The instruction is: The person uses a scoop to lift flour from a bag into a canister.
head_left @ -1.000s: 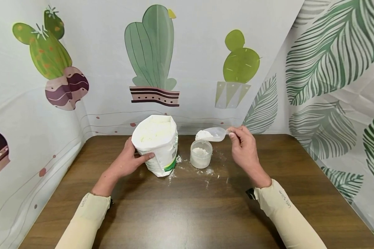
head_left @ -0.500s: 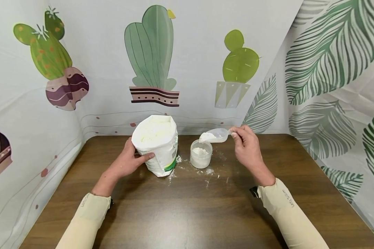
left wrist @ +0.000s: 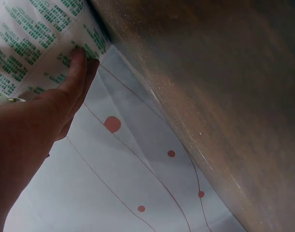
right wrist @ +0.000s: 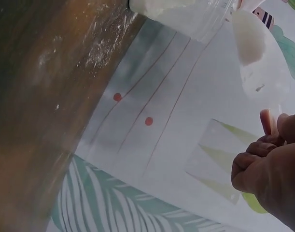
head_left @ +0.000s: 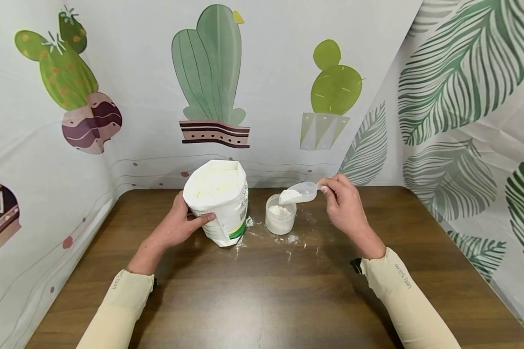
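A white paper bag of white powder [head_left: 231,220], its top wide open, stands tilted on the table. My left hand [head_left: 177,225] grips its side, thumb in front; in the left wrist view, fingers lie along its green-printed side [left wrist: 31,43]. Between thumb and fingers my right hand [head_left: 345,206] pinches the handle of a clear plastic scoop [head_left: 308,191]. White powder sits in the scoop's front half, and its tip is over the rim of a clear round jar [head_left: 280,225], partly filled with powder. In the right wrist view the scoop [right wrist: 263,58] slants beside the jar [right wrist: 190,19].
Spilled powder [head_left: 293,239] streaks the brown wooden table [head_left: 253,291] around the jar and bag. A white cloth backdrop [head_left: 279,63] with cactus and leaf prints rises right behind the table's back edge.
The scoop first moved slightly right, then its front tipped downward toward the jar's mouth. My left hand and the bag have stayed in place.
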`<state>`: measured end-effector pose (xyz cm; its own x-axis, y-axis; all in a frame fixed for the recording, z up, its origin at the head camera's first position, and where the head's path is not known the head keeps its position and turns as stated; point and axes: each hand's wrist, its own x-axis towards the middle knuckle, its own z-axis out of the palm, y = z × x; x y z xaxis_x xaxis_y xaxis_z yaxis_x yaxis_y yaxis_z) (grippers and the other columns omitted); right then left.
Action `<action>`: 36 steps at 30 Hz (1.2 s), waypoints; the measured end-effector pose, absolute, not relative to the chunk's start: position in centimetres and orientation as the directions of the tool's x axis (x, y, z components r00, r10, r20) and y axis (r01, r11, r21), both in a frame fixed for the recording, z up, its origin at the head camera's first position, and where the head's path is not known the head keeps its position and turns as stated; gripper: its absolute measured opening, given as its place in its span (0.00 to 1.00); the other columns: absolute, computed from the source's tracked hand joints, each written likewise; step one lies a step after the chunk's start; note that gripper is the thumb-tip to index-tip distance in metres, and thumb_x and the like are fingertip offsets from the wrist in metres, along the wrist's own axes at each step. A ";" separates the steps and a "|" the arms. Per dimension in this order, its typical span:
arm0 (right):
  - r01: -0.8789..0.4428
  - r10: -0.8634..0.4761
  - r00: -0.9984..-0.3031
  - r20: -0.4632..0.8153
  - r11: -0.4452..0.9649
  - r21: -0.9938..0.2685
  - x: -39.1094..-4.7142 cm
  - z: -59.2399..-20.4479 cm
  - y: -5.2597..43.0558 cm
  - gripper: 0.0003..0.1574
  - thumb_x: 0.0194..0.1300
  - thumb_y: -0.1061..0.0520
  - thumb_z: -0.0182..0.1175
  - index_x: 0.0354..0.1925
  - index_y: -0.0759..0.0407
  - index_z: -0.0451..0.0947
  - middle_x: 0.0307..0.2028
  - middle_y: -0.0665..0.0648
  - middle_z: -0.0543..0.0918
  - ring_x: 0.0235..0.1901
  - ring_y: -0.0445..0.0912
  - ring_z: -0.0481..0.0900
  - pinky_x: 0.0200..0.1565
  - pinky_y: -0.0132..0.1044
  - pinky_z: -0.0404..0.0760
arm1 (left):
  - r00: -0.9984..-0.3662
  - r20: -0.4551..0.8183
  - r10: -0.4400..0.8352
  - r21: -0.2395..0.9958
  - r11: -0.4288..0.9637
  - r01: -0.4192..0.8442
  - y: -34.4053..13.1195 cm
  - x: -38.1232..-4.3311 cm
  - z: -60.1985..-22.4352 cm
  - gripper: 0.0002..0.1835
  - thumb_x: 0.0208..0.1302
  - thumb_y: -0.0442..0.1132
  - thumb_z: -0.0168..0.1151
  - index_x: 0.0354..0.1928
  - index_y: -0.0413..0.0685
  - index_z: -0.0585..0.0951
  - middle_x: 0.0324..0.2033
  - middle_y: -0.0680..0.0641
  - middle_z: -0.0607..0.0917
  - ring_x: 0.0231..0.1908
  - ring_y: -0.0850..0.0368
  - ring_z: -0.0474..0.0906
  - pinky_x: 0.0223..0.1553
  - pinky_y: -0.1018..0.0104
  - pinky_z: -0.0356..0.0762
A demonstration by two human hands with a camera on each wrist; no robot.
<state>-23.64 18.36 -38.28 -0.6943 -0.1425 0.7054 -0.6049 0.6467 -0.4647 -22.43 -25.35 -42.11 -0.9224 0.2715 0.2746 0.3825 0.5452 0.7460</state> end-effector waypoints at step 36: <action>-0.688 -0.323 -0.561 0.763 0.694 -0.212 -23.8 -38.3 16.8 0.18 0.65 0.81 0.54 0.46 0.72 0.85 0.33 0.62 0.73 0.36 0.57 0.76 0.42 0.49 0.79 | -0.925 0.262 0.276 0.737 0.561 0.376 -25.4 -22.5 -42.1 0.52 0.68 0.49 0.76 0.83 0.52 0.53 0.73 0.38 0.60 0.74 0.42 0.52 0.74 0.34 0.53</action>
